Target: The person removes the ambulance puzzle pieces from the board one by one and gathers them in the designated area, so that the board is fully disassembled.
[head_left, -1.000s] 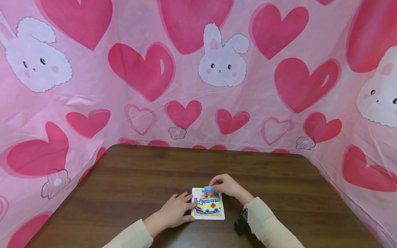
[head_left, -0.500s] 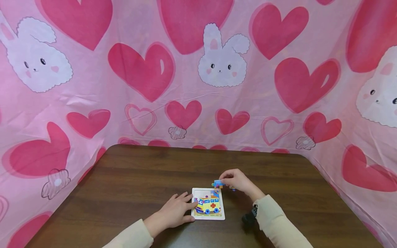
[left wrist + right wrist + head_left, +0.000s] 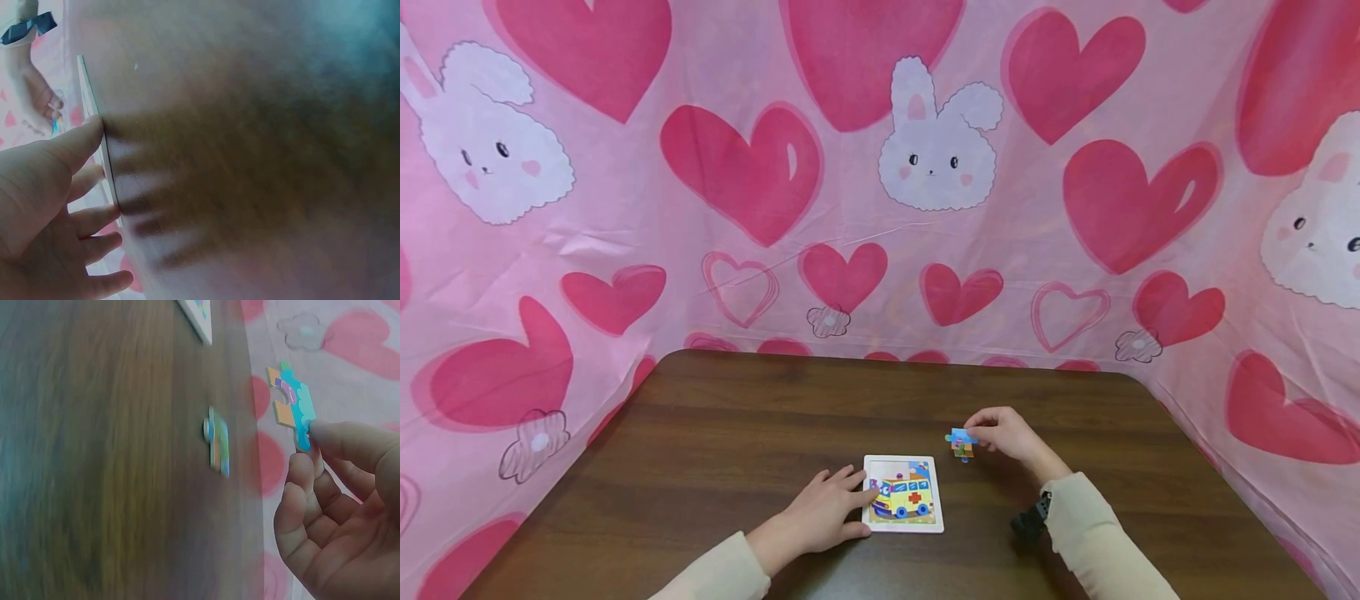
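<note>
My left hand (image 3: 820, 510) lies at the left edge of a white-framed jigsaw puzzle (image 3: 939, 521), fingers extended; in the left wrist view its fingertips touch the frame's side (image 3: 111, 178). A yellow ambulance picture fills most of the board, with a bare pale patch at its upper left. Beyond the board's upper right corner, my right hand (image 3: 1009, 435) pinches a blue and orange puzzle piece (image 3: 300, 403) between thumb and fingers, held above the table. A second puzzle piece (image 3: 220, 447) lies on the tabletop below it, partly covered by the held piece in the head view.
The brown wooden table (image 3: 737, 417) has rounded far corners. A pink cloth with hearts and rabbits (image 3: 936, 158) hangs around its back and sides. A black wrist device (image 3: 1032, 521) sits below my right sleeve.
My right hand has lifted the blue puzzle piece off the board's upper part and carried it right and away, over the other piece. My left hand has stayed put.
</note>
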{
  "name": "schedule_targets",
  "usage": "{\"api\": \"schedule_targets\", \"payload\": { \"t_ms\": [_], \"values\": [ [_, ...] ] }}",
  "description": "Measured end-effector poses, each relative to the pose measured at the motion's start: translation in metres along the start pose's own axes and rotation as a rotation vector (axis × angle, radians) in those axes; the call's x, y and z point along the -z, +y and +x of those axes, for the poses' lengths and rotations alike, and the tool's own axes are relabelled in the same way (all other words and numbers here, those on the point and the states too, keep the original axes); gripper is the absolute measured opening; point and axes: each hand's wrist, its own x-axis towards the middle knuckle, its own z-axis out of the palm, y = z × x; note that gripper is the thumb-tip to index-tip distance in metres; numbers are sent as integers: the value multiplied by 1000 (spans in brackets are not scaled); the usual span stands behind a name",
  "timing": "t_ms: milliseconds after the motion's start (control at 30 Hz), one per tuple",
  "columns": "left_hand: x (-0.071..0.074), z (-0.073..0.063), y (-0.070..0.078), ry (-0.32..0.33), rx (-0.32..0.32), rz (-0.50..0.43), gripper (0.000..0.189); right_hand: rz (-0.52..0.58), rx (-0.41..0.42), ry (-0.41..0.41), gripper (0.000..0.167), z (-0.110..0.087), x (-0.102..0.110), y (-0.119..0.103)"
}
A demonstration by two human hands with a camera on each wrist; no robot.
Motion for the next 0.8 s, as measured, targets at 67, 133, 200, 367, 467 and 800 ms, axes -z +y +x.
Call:
{"api": "schedule_targets", "payload": {
  "t_ms": [67, 133, 200, 367, 467, 800],
  "values": [
    [0, 0, 0, -2, 3, 3, 51, -4, -8, 14, 12, -1, 4, 4],
    [0, 0, 0, -1, 3, 6, 51, -13, -11, 25, 13, -2, 8, 8],
    [1, 0, 0, 0, 0, 5, 51, -17, -22, 32, 13, -3, 12, 12],
    [1, 0, 1, -5, 4, 0, 51, -29, -57, 41, 13, -5, 18, 20],
    [0, 0, 0, -7, 4, -3, 51, -34, -76, 45, 13, -6, 20, 23],
    [0, 0, 1, -2, 4, 2, 51, -69, -136, 53, 11, -9, 22, 33]
  ]
}}
